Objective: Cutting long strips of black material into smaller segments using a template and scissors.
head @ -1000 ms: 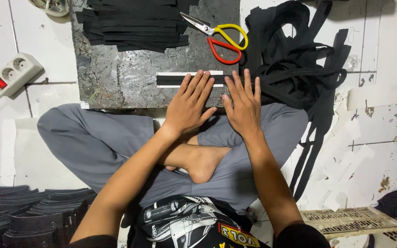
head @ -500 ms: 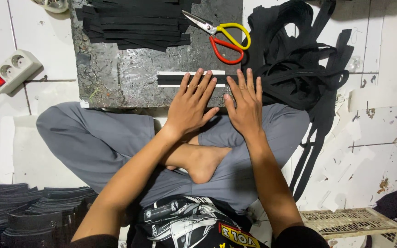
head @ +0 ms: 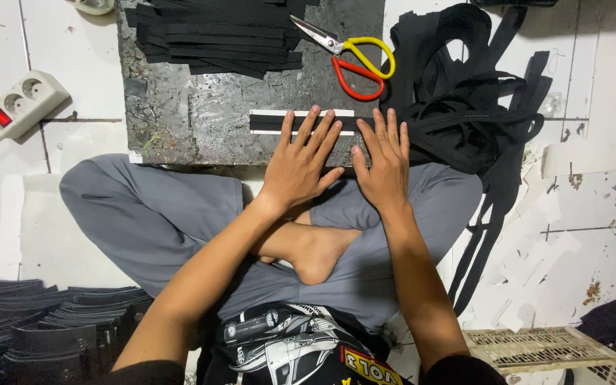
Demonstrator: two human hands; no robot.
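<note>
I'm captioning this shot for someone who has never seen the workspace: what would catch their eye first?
Probably the two hands: the left hand and right hand lie flat, fingers spread, on a black strip with white edges at the near edge of a dark board. Next, the yellow-and-red scissors at the board's far right, beside a tangled heap of black strap; cut black strips are stacked far left.

Bare slab [head: 201,114] left of hands open; scissors [head: 354,60], strap pile [head: 465,100] block right.
</note>
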